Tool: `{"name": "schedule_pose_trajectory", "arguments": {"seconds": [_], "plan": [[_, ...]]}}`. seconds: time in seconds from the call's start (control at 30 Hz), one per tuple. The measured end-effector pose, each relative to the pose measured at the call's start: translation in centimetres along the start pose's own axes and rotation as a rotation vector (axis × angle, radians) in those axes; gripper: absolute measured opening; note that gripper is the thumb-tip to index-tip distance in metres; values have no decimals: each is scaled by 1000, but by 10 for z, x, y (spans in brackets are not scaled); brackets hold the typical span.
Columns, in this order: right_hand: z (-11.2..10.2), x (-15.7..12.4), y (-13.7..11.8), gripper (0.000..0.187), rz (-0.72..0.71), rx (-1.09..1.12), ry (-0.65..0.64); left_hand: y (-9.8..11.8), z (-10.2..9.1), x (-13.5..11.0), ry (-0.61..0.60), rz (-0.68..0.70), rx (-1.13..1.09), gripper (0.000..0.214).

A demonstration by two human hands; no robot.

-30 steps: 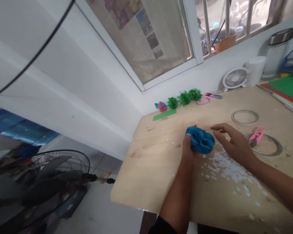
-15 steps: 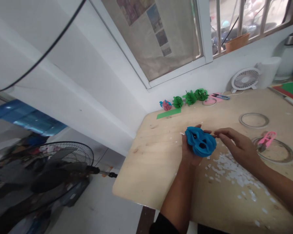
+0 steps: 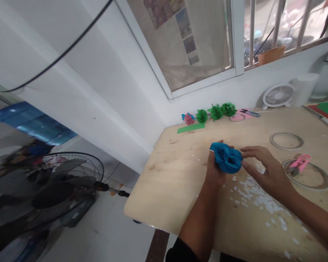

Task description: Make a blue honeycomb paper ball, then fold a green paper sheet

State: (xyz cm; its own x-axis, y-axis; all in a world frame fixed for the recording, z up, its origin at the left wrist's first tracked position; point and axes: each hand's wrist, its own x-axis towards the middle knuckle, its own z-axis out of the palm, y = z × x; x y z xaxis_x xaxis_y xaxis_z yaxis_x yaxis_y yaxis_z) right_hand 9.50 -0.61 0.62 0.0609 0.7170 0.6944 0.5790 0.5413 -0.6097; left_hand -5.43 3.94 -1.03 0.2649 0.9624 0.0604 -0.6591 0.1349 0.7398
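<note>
"Blue, ruffled, rounded paper-like ball (image 3: 226,159): where, and how held?"

"Above the pale wooden table (image 3: 164,189); left hand (image 3: 216,174) grasping its left side and underside, right hand (image 3: 265,169) with thumb and fingers parted at its right edge, contact unclear. Advisable: cradle loosely, adjust folds by fingertip."

"Orientation?"

"Hollows facing up, viewerward; long axis sloping upper left to lower right."
</note>
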Motion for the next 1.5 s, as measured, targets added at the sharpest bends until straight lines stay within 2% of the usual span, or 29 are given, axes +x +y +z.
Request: {"name": "schedule_pose_trajectory", "arguments": {"seconds": [0.3, 0.47, 0.67, 0.8, 0.97, 1.13, 1.3, 1.5], "plan": [[5, -7, 5, 26, 131, -9, 3, -5, 2, -3, -38, 83, 129, 78], [10, -14, 13, 22, 132, -28, 81, -9, 2, -2, -24, 81, 177, 78], [10, -12, 15, 15, 71, -32, 105, -15, 2, -1, -10, 53, 195, 80], [10, -12, 14, 15, 42, -27, 108, -17, 3, -1, -17, 33, 142, 78], [12, -17, 18, 21, 122, 35, 52, -15, 4, -2, -25, -15, 26, 68], [8, -18, 16, 23, 132, 50, 32, -13, 6, -2, 3, -66, -29, 69], [1, -16, 11, 20, 53, -37, 75, -12, 6, -3, 7, -51, -51, 65], [-3, -11, 6, 18, -198, -151, 72, -15, 7, -4, -28, -39, -69, 67]]}}
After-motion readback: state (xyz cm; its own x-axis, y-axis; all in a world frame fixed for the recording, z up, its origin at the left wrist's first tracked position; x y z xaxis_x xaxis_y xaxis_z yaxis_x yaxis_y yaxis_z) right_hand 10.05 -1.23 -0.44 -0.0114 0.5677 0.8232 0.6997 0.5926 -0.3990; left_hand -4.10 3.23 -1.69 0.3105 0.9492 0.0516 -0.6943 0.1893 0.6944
